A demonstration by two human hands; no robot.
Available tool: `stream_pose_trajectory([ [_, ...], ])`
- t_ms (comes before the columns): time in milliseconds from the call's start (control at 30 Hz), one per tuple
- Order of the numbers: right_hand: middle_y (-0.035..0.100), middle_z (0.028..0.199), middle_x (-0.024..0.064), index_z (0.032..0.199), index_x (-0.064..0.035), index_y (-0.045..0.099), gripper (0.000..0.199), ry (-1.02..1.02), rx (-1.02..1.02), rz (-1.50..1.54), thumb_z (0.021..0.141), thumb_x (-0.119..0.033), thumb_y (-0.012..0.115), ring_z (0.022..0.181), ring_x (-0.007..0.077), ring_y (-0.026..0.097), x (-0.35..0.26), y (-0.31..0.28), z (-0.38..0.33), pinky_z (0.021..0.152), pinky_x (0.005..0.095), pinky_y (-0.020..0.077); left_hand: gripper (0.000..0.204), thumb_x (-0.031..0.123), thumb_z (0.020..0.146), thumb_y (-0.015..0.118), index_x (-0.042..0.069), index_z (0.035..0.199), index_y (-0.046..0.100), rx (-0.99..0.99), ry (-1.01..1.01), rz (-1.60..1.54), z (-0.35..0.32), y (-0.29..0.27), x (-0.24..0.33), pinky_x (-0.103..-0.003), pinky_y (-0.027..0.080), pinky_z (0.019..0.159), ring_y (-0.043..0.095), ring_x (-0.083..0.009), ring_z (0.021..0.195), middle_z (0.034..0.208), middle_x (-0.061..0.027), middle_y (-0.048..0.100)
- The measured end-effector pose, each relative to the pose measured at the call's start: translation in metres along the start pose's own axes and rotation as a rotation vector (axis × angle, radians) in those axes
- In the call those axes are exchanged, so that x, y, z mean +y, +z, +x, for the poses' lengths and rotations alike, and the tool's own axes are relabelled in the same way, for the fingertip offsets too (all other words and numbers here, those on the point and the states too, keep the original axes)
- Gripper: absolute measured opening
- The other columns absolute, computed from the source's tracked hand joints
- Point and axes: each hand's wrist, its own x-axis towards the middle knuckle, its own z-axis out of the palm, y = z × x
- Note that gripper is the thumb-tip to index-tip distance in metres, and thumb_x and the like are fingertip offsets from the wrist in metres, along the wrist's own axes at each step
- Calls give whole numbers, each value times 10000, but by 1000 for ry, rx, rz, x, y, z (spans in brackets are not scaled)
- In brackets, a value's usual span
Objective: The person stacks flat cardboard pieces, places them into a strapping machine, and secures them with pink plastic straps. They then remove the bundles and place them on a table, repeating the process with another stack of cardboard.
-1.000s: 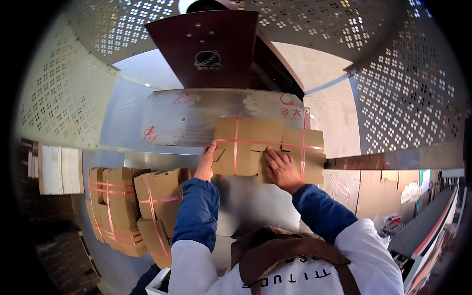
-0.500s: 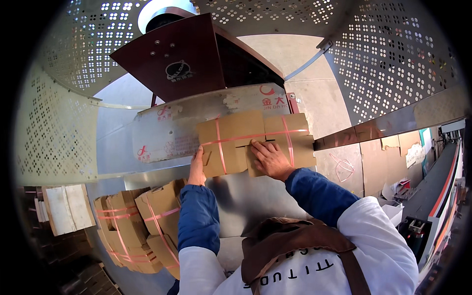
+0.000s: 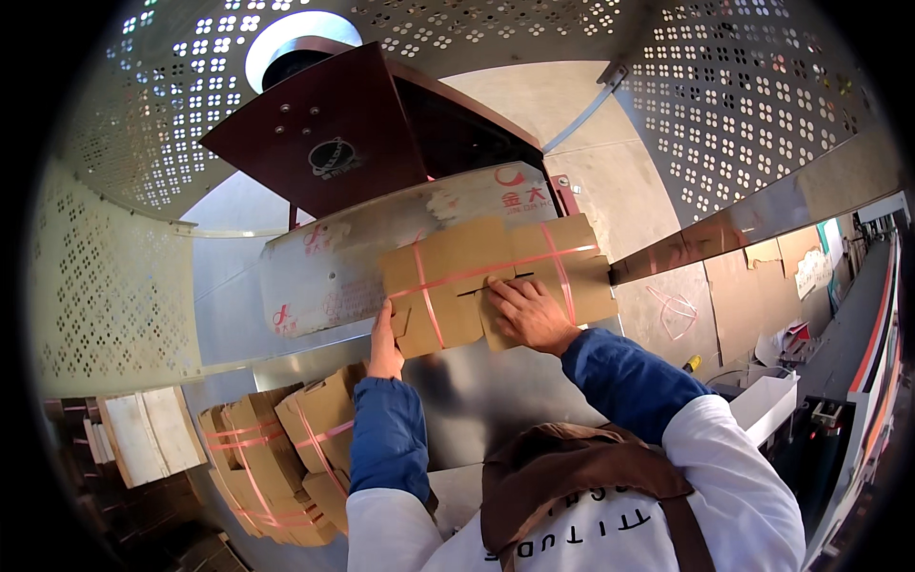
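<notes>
A flat bundle of brown cardboard [image 3: 457,253] lies on the metal plate in front of me. Pink straps bind it, one lengthwise and two across. My left hand [image 3: 385,345] grips its left edge near the front corner, thumb against the side; the fingers beneath are mostly hidden. On the top face, right of the middle, rests my right hand [image 3: 534,316], its bent fingertips pressed in at a dark slot in the cardboard. Behind the bundle a dark red machine head [image 3: 329,129] overhangs the plate [image 3: 324,276], which has worn patches and red print.
Strapped cardboard bundles [image 3: 253,458] stand at lower left, beside a pale-topped stack [image 3: 152,434]. Perforated metal guards [image 3: 753,105] surround the machine. A metal bar [image 3: 753,234] reaches toward the bundle's right end. At right are a white bin [image 3: 767,405] and a long grey machine bed [image 3: 872,315].
The view has shifted slightly, bringing more of the white bin into sight at right. Both hands keep their places on the bundle, which stays almost still on the plate.
</notes>
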Motion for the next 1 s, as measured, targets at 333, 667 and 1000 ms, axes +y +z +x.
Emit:
stream_pose_trajectory([
  [333, 538, 1359, -4, 1256, -173, 573, 577, 121, 24, 9, 723, -292, 759, 1241, 212, 497, -32, -1, -94, 1077, 613, 264, 523, 392, 995, 551, 34, 1372, 492, 371, 404, 609, -45, -32, 49, -379, 342, 1082, 464, -258, 1289, 1416, -132, 486],
  [667, 225, 1576, 221, 1549, 1, 137, 941, 1053, 389, 1037, 866, -265, 728, 1467, 329, 226, -75, 33, -178, 1207, 399, 169, 663, 503, 1001, 467, 16, 1449, 425, -586, -605, 980, 85, 46, 0, -364, 313, 1113, 392, -279, 1389, 1481, -153, 460],
  [1000, 478, 1393, 267, 1497, 15, 313, 805, 1102, 271, 971, 874, -339, 680, 1260, 402, 461, -87, 0, -133, 1093, 433, 345, 658, 475, 1004, 483, 4, 1457, 403, -366, -521, 493, -63, 4, -83, -363, 328, 1112, 405, -298, 1384, 1487, -179, 446],
])
